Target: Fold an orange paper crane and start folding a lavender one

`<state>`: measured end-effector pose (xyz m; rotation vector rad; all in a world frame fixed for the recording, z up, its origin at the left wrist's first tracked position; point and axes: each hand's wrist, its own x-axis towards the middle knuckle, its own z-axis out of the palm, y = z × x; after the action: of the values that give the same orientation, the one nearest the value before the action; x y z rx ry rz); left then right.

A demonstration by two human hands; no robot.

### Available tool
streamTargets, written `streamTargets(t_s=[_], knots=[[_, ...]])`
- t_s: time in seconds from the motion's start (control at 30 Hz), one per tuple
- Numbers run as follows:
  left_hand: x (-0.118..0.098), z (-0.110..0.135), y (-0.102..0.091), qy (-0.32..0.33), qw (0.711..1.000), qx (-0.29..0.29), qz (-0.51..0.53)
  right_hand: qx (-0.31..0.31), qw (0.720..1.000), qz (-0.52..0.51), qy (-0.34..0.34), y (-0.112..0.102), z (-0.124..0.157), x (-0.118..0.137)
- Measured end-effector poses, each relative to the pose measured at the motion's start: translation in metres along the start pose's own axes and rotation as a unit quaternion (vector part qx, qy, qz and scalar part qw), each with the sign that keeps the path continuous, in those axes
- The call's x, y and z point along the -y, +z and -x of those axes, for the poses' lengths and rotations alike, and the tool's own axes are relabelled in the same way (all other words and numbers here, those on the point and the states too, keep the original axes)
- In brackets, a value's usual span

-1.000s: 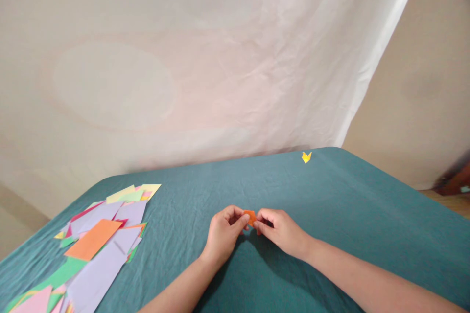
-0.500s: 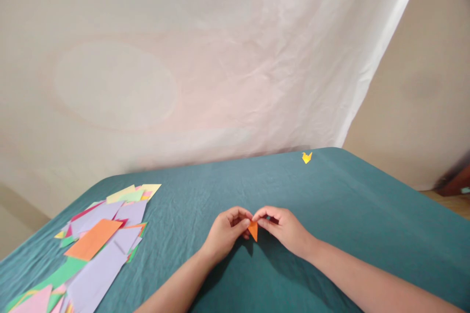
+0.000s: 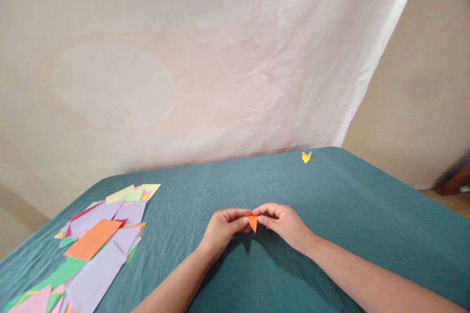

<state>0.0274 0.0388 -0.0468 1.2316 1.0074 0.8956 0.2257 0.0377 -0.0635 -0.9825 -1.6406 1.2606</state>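
A small folded orange paper [image 3: 252,222] hangs point-down between my two hands, just above the teal tablecloth [image 3: 330,190]. My left hand [image 3: 222,230] pinches its left edge with thumb and fingertips. My right hand [image 3: 282,225] pinches its right edge the same way, fingers curled. Both hands meet at the middle of the table, near its front.
A loose pile of coloured paper sheets [image 3: 95,239], lilac, orange, green, yellow and pink, lies at the left of the table. A small yellow folded paper figure [image 3: 306,157] sits at the far right edge. A white cloth backdrop [image 3: 220,58] hangs behind.
The orange paper went from a small lump between my fingertips to a downward-pointing triangle. Both hands have lifted slightly and drawn a little farther from me.
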Motion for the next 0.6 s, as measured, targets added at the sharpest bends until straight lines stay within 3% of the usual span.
streamTargets(t_s=[0.6], knots=[[0.0019,-0.0011,0.0041,0.007,0.999,-0.038,-0.01,0.009,0.999,-0.04,-0.005,0.0027,-0.0013,-0.009]])
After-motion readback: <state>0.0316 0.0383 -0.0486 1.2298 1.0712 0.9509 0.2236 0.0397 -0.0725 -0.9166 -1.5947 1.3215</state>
